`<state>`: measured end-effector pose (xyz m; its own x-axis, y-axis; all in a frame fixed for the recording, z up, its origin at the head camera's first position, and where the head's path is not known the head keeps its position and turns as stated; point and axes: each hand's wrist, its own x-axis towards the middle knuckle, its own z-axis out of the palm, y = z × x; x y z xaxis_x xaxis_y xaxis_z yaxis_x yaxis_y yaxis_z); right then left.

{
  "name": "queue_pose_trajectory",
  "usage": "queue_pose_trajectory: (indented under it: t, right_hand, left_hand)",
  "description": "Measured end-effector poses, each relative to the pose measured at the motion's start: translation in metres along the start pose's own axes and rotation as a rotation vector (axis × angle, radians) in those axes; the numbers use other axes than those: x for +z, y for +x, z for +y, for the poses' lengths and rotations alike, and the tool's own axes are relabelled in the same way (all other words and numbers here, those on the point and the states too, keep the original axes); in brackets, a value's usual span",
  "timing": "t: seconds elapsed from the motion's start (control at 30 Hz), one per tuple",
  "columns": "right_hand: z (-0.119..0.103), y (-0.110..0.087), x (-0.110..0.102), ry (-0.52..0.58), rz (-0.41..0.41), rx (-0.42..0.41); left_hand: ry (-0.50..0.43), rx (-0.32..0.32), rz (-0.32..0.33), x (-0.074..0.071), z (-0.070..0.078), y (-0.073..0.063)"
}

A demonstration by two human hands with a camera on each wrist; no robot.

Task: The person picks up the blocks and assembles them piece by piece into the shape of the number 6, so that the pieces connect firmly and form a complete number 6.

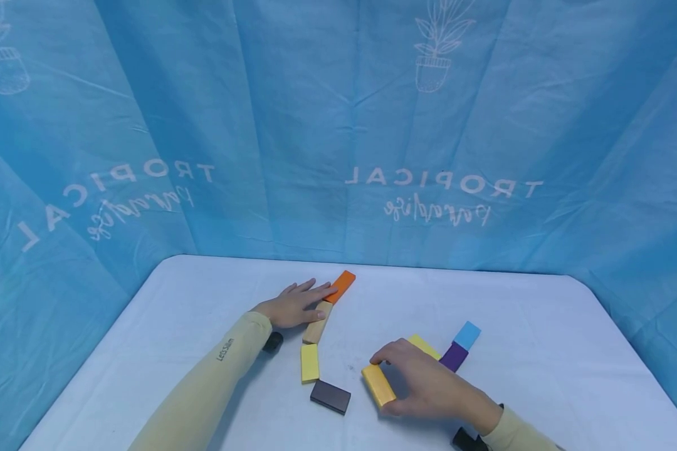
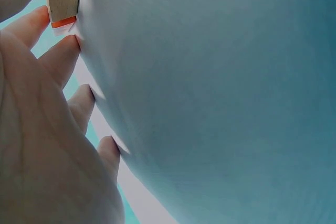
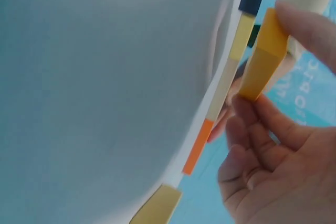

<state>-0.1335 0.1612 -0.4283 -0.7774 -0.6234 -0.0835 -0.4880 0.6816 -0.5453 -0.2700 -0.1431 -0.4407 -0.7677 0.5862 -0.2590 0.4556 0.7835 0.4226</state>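
Observation:
My left hand [image 1: 294,308] has its fingers spread, the index finger reaching the orange block [image 1: 345,285] and the thumb by the natural wood block [image 1: 318,327]. From there a pale yellow block [image 1: 309,363] and a black block [image 1: 330,397] carry the curved line towards me. To the right of the black block, my right hand [image 1: 425,383] pinches a golden yellow block [image 1: 378,386] between thumb and fingers. In the right wrist view the golden block [image 3: 264,56] is tilted and apart from the line.
Beyond the right hand lie a partly hidden yellow block [image 1: 424,345], a purple block [image 1: 454,356] and a light blue block [image 1: 466,335]. They rest on the white table [image 1: 541,351]. A blue printed curtain [image 1: 316,125] hangs behind the table's far edge.

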Motion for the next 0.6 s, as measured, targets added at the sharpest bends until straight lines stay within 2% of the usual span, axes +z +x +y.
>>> queue_pose_trajectory:
  t: [0.3, 0.6]
  right_hand:
    - [-0.011, 0.005, 0.006, -0.068, -0.014, 0.054]
    - [-0.016, 0.013, 0.012, -0.202, -0.019, 0.077]
  left_hand:
    - [-0.008, -0.024, 0.003, 0.001, 0.001, 0.0]
    - [-0.006, -0.013, 0.007, 0.001, 0.001, 0.001]
